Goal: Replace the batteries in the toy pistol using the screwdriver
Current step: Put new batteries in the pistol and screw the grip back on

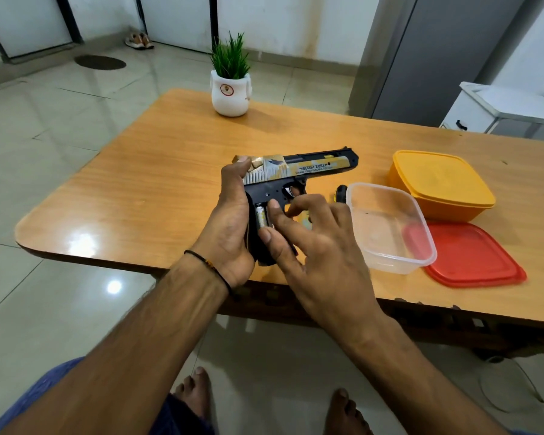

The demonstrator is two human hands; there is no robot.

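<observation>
The toy pistol (308,166), black with a gold and silver slide, is held above the table's near edge with its barrel pointing right. My left hand (230,221) grips its rear and handle. The battery compartment in the grip is uncovered, and a silver battery (260,216) shows inside it. My right hand (321,246) rests its thumb and forefinger on that battery, the other fingers spread. A black and yellow screwdriver handle (340,193) lies on the table just right of the pistol, mostly hidden behind the clear tub.
A clear plastic tub (390,227) stands right of my hands, its red lid (474,259) beside it and a closed orange box (440,183) behind. A white pot with a green plant (230,89) sits at the wooden table's (139,183) far edge.
</observation>
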